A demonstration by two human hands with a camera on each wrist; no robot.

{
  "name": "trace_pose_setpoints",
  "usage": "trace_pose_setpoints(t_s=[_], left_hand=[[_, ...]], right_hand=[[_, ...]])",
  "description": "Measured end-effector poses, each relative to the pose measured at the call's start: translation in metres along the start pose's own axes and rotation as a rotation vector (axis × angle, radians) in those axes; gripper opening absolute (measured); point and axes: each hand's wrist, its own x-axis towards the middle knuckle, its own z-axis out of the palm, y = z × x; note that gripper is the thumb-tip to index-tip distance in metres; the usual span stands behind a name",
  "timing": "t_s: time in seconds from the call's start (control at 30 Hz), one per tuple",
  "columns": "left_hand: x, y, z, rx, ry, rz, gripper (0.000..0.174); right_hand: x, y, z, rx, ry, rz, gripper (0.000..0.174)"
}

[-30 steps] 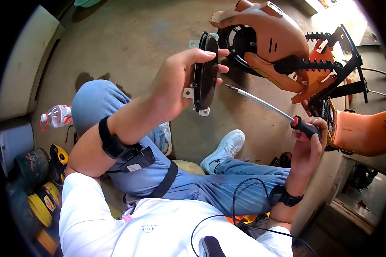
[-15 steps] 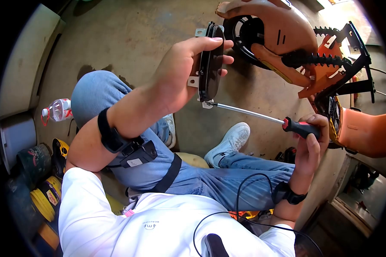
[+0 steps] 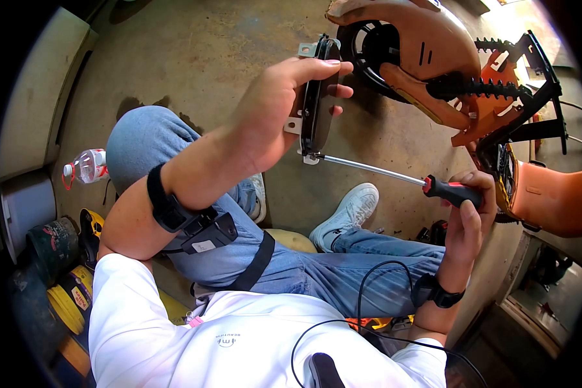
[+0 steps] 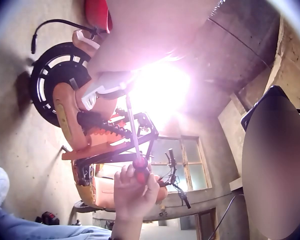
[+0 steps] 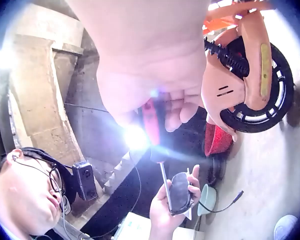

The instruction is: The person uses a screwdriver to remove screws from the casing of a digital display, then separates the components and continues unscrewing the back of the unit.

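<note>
A flat, dark oval unit (image 3: 319,103) with small metal mounting tabs stands on edge in my left hand (image 3: 268,113), thumb on the near face and fingertips showing past the far side. My right hand (image 3: 470,210) grips a screwdriver (image 3: 456,191) by its black and red handle. Its shaft points left, and the tip meets the unit's lower end, right by the bottom metal tab (image 3: 311,160). In the right wrist view the oval unit (image 5: 180,194) lies across the left palm beside the screwdriver shaft. Glare in the left wrist view washes out the area round the tip.
An orange scooter (image 3: 427,58) with black springs lies at the upper right, close beyond the hands. A plastic bottle (image 3: 87,167) is at the left, above stacked containers (image 3: 64,310). Black cable (image 3: 362,284) loops across the lap. A white shoe (image 3: 349,213) rests on the floor below.
The screwdriver tip has come from beside the unit's middle down to its lower tab, and has stayed there over the last half second. Both hands keep their grips.
</note>
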Motion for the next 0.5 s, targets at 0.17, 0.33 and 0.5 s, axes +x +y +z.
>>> trace_pose_setpoints(t_s=[0.17,0.33,0.5], left_hand=[[-0.0018,-0.0011,0.0011,0.018,0.014,-0.008,0.041],[-0.0058,-0.0003,0.0081,0.066,0.071,0.034,0.034],[-0.0048,-0.0014,0.009,0.071,0.114,0.08,0.032]], right_hand=[[-0.0011,-0.0019,0.0042,-0.024,0.002,0.013,0.042],[-0.0025,-0.0011,0.0042,-0.04,-0.011,0.05,0.041],[0.0006,0.0017,0.0088,-0.029,-0.005,0.056,0.04]])
